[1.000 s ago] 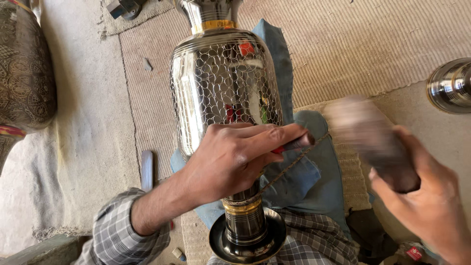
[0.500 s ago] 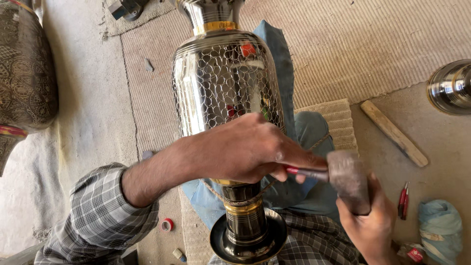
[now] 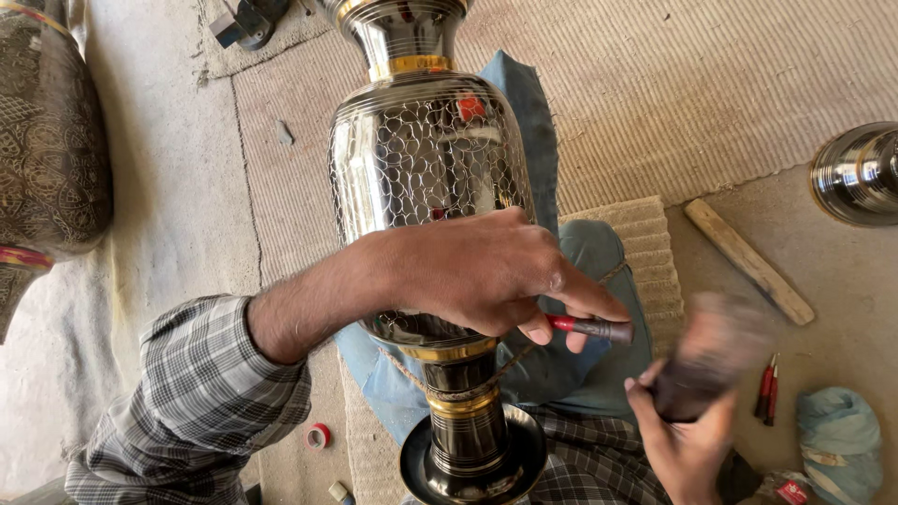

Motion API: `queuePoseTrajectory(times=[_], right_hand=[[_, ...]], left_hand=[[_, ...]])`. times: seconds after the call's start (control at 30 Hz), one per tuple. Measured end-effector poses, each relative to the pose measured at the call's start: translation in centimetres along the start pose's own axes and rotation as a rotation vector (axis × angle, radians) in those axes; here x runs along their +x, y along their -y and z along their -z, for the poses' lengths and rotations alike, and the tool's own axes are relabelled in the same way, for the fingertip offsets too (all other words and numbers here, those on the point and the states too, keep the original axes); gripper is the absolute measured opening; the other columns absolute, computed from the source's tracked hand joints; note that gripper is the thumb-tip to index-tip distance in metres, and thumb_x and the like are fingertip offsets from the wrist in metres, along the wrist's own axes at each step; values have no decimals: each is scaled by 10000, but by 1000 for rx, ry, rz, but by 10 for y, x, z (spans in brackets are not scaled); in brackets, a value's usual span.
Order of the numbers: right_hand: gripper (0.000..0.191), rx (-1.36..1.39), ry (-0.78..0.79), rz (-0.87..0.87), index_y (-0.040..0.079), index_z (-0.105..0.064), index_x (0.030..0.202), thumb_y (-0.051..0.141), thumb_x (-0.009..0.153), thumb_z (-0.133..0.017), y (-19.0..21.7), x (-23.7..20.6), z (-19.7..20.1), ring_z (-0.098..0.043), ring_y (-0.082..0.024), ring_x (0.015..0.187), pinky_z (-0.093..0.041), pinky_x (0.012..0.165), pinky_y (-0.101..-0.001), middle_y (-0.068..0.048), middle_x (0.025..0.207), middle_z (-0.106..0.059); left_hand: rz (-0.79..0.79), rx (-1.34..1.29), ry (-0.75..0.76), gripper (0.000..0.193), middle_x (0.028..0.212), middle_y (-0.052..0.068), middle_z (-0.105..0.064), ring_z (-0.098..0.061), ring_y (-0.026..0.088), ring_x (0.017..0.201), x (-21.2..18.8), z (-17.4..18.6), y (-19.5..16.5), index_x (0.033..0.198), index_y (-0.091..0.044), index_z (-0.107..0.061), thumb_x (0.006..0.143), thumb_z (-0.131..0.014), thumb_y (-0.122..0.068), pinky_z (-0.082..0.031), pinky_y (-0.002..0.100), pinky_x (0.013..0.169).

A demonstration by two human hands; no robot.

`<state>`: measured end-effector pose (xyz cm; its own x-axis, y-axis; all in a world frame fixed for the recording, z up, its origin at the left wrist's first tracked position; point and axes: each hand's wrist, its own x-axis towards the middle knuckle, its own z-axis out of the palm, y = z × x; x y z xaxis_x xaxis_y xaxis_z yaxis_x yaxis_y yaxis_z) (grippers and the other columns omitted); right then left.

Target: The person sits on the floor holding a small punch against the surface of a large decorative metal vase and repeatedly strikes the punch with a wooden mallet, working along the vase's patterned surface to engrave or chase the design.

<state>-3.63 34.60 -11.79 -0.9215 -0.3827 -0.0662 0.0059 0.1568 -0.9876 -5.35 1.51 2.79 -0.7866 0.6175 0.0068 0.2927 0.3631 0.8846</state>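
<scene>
A tall shiny metal vase with an engraved net pattern and gold bands lies across my lap, its black foot toward me. My left hand rests on the vase's lower body and pinches a small red-handled chisel that points right. My right hand grips a dark wooden mallet, blurred with motion, just right of the chisel's end. A blue cloth pads the vase from below.
A woven mat covers the floor. A wooden stick lies at right, with a metal bowl, red-handled tools and a bundled blue cloth. A dark engraved vessel stands at left. A red tape roll lies near my sleeve.
The mallet swung down against the chisel half a second ago and has now come back off it to the right. My left hand keeps the chisel on the vase.
</scene>
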Motion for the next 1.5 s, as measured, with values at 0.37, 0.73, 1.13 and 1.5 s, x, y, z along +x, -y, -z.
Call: queuePoseTrajectory(times=[0.37,0.73,1.13,1.5], right_hand=[[403,-221,9,212,20,-514,1129,-132,825,-730,-1,12,6,-621,-146,808,-508,759,-287,-77,932,-607],[451,-173,9,144,-49,-454,1193,-105,837,-725,9,11,6,-661,-155,830,-591,829,-324,-99,949,-640],[918,-133,-35,240,74,-116,1640,-129,981,-722,25,28,23,-621,-175,864,-557,858,-309,-127,1021,-607],[486,-91,49,255,-67,-452,1269,-34,892,-757,51,24,-3,-648,-192,789,-529,731,-317,-121,911,-632]], left_hand=[[81,1,134,546,956,-61,-827,-676,64,622,2,9,-8,1460,-230,-566,931,-685,-167,-461,355,542],[126,38,-248,416,1059,3,-782,-796,109,891,-16,2,-24,1372,-157,-603,973,-708,-101,-609,283,673],[103,267,-484,511,1301,-72,-740,-785,170,1066,-41,-17,-39,1398,-192,-584,919,-759,-160,-678,322,779],[26,173,-257,502,1176,-23,-783,-794,104,937,-32,-8,-30,1405,-189,-616,920,-718,-110,-663,279,734]])
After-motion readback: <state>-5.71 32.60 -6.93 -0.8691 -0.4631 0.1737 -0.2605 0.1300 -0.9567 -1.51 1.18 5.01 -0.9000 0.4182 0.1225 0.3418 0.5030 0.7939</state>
